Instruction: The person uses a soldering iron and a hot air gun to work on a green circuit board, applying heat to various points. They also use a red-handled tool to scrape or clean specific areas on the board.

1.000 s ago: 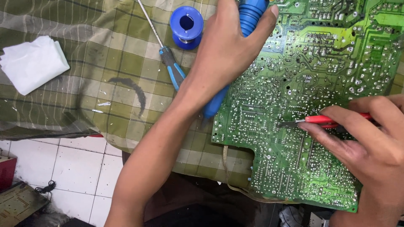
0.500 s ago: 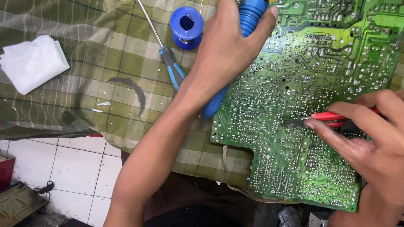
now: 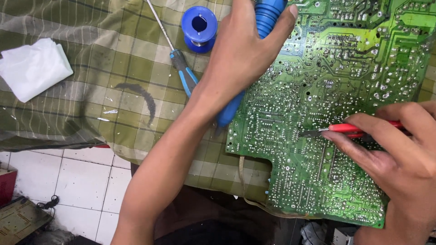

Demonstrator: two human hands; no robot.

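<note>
Two hands at work on a green circuit board (image 3: 336, 113), solder side up.

Left hand (image 3: 240, 59): closed round a blue-handled tool (image 3: 268, 18), its body lying across the board's left edge. Right hand (image 3: 395, 149): fingers pinched on a red-handled tool (image 3: 349, 129), metal tip touching the board near its middle. Board rests on a green checked cloth (image 3: 91, 90). Step judged: probing or working one solder joint; a steady tip seems called for. Nearby: blue spool (image 3: 199, 25), screwdriver (image 3: 181, 68), white tissue (image 3: 34, 68).
</note>
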